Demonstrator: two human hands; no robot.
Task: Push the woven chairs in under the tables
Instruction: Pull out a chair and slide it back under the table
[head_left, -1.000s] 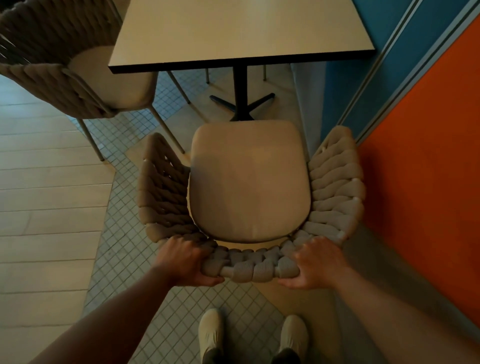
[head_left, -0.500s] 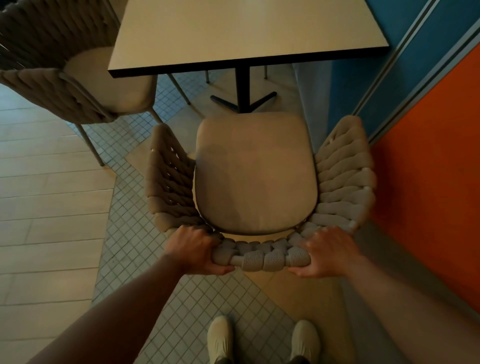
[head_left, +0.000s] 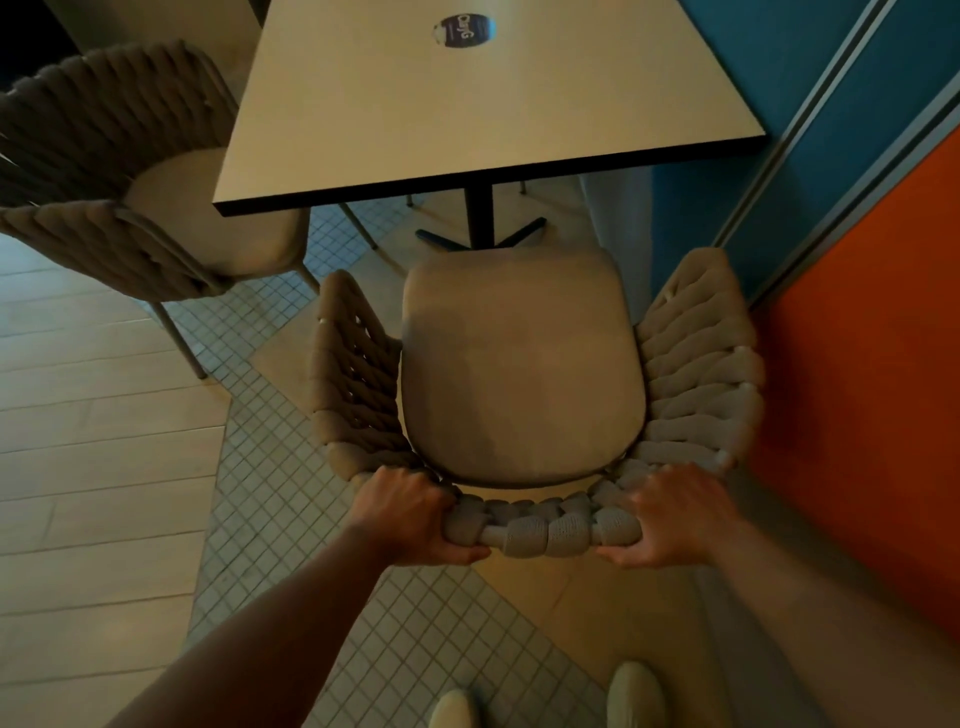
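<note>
Gripping the woven chair (head_left: 524, 374) backrest, left hand (head_left: 410, 512) and right hand (head_left: 675, 514) risk scraping its armrest against the orange wall (head_left: 872, 389).

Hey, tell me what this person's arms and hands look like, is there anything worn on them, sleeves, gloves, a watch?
Both forearms are bare as far as the picture shows: no sleeves reach into view. The left hand and the right hand wear no gloves, and no watch, bracelet or ring shows on either, though the light is dim. Further down, the person wears pale, light-coloured shoes.
</note>
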